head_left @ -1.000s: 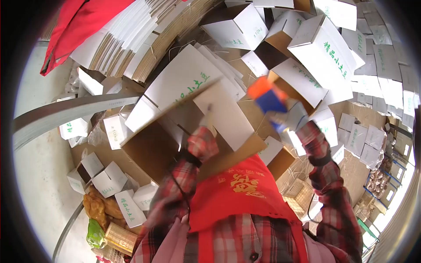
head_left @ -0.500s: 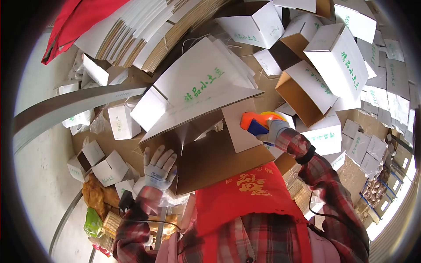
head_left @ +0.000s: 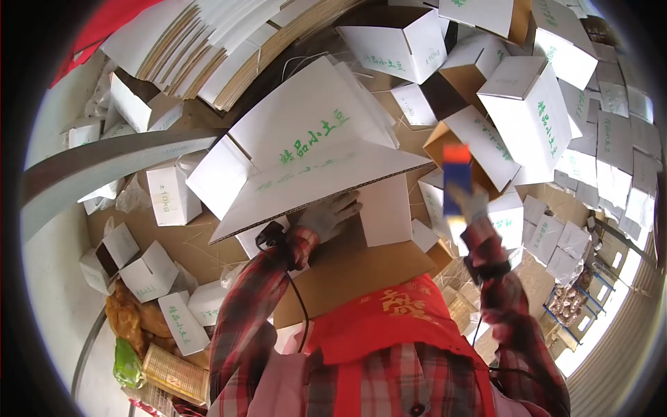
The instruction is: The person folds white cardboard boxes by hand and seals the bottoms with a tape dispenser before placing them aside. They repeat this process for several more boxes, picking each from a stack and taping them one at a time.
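Observation:
In front of me stands an unfolded white cardboard box [head_left: 316, 149] with green lettering, brown on its inside. One broad flap [head_left: 326, 177] tilts over its opening, and a narrower white flap [head_left: 387, 212] is at the right. My left hand [head_left: 333, 214], in a pale glove, reaches in beneath the broad flap; its fingers are stretched out, touching the cardboard. My right hand [head_left: 469, 203], also gloved, is raised to the right of the box, apart from it. It grips an orange-and-blue tape dispenser [head_left: 456, 174], blurred by motion.
Flattened cartons [head_left: 187, 48] are stacked at upper left. Several folded white boxes [head_left: 531, 115] lie heaped at right, more at left. A metal bar [head_left: 125, 163] juts in from the left. A red apron [head_left: 379, 316] covers my front, against the box's near side.
My left hand has moved from the box's left edge to under the broad flap. My right hand has lifted the tape dispenser away from the narrow flap, to the right.

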Motion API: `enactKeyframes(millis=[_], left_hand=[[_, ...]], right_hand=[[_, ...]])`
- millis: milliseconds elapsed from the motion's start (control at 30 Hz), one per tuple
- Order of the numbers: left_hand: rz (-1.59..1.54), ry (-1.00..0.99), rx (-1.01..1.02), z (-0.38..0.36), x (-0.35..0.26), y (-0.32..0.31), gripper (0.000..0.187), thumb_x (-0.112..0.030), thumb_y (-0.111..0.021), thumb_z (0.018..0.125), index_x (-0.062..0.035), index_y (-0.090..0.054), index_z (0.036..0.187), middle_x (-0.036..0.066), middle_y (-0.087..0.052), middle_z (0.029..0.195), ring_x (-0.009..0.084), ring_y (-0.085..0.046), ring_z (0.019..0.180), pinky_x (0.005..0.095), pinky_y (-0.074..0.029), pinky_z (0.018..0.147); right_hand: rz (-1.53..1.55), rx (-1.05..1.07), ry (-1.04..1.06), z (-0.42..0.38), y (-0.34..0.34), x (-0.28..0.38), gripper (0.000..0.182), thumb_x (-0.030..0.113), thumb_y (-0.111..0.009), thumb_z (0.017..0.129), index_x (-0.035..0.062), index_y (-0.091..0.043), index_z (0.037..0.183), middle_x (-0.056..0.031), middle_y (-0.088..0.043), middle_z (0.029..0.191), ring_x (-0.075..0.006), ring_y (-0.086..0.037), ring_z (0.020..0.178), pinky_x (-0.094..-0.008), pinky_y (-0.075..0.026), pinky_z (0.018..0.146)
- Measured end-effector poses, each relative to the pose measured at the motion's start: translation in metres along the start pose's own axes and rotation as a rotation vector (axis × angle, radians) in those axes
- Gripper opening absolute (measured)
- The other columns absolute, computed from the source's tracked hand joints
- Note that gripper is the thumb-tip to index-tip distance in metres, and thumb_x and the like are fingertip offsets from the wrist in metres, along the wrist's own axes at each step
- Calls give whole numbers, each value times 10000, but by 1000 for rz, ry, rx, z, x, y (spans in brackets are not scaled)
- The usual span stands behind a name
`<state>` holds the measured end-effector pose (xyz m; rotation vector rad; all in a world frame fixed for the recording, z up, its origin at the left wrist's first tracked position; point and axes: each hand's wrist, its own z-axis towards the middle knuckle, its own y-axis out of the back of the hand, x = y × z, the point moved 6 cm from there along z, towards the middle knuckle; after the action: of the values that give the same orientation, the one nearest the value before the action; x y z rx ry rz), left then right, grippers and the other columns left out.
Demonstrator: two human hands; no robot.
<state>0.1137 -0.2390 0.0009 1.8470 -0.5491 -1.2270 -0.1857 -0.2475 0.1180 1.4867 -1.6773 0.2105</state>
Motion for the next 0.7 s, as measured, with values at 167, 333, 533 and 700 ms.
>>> enactKeyframes(millis=[167,333,533,700], left_hand=[[25,66,115,7,-5,17,670,-289,-568,768,-200,-289,1370,74,-186,1454,284,-229,1316,474,-197,1064],[-254,454,510,-40,-37,15,510,-362,-499,787,-159,-467,1254,79,-416,1326,335,-377,1218,521,-244,1021],[-106,930,-259,-160,-62,103,426,-260,-502,781,-142,-501,1190,82,-442,1292,313,-347,1245,521,-155,1054],[39,1067,-782,-161,20,105,363,-167,-510,788,-128,-525,1149,67,-483,1248,292,-374,1227,519,-131,1055]], right_hand=[[-738,-34,518,42,-80,130,517,356,-740,675,-6,-576,1005,-136,-649,837,-193,-632,697,-312,-508,628],[-1377,121,1225,-49,-167,82,608,472,-649,690,21,-513,1076,-152,-613,911,-341,-580,862,-414,-421,821],[-1453,223,700,-26,-171,18,690,551,-562,725,4,-488,1139,-174,-625,943,-299,-585,914,-365,-356,908],[-1365,352,592,-29,-167,34,699,554,-573,707,-1,-487,1123,-201,-582,1013,-350,-546,951,-387,-385,877]])
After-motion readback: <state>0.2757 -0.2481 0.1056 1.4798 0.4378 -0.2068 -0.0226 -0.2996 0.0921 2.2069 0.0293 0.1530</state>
